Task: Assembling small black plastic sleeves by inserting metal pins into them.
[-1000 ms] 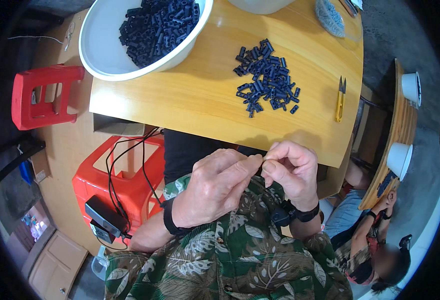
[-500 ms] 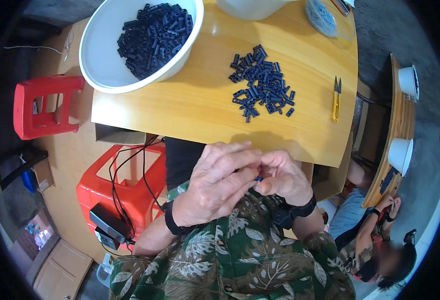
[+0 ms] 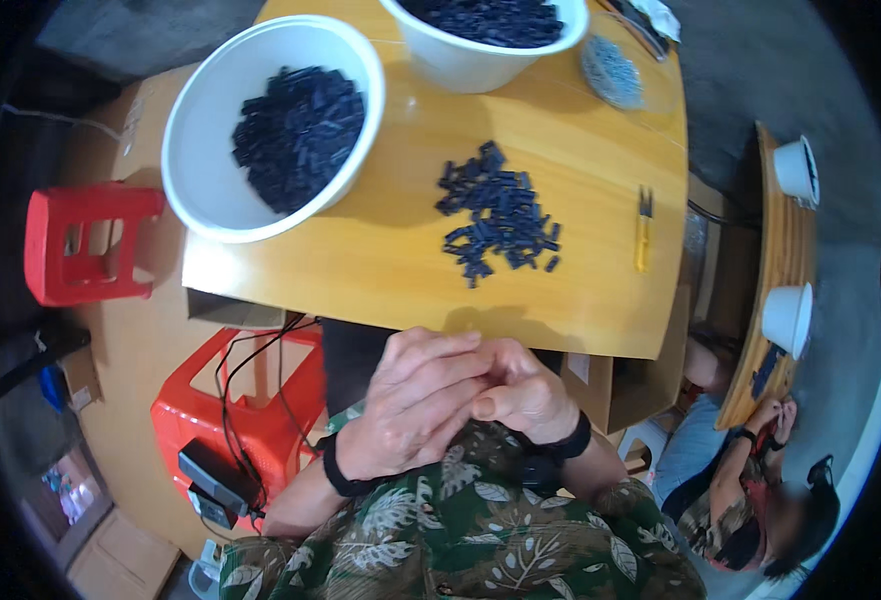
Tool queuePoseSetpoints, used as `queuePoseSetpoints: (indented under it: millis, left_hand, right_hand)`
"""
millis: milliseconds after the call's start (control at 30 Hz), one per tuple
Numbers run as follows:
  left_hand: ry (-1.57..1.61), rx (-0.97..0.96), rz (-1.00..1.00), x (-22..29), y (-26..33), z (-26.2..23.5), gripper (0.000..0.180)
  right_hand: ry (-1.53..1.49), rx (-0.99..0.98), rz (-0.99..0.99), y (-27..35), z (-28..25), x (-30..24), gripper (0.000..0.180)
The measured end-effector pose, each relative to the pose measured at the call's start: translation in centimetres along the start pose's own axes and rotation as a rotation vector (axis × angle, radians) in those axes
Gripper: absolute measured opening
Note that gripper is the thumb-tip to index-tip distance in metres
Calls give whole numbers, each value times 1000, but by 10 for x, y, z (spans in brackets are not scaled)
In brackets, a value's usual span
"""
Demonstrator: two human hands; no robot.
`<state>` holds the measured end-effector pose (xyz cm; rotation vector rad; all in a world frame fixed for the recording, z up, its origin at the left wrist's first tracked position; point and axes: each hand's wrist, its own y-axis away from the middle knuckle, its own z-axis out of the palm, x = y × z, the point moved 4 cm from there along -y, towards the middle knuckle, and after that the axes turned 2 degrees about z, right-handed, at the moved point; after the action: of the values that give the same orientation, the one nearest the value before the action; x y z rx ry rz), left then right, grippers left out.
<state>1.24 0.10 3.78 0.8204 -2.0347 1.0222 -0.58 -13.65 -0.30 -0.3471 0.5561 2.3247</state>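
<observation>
Left hand (image 3: 415, 405) and right hand (image 3: 520, 392) are pressed together below the near edge of the wooden surface (image 3: 380, 260), fingers curled and interlocked; whether anything is gripped between them cannot be told. A loose pile of small dark blue pieces (image 3: 500, 212) lies on the surface, well apart from both hands. A white bowl (image 3: 195, 150) of like pieces stands left; yellow snips (image 3: 643, 230) lie right

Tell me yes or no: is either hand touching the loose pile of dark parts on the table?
No. Both the left hand and right hand are clasped together below the table edge, apart from the pile.
</observation>
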Motion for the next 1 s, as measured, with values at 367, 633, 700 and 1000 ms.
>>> queuePoseSetpoints:
  millis: [367,633,700,1000]
  left_hand:
    - [37,160,3,-7,10,-10,21]
    - [92,1045,-641,-49,96,-73,17]
    - [132,1172,-663,-71,118,-90,22]
    - [80,1235,-591,-76,112,-97,29]
  right_hand:
    - [167,110,62,-2,-11,6,63]
    - [422,332,-216,-2,-1,-21,32]
    - [455,397,-276,4,-2,-30,28]
    - [800,676,-603,58,-1,-109,18]
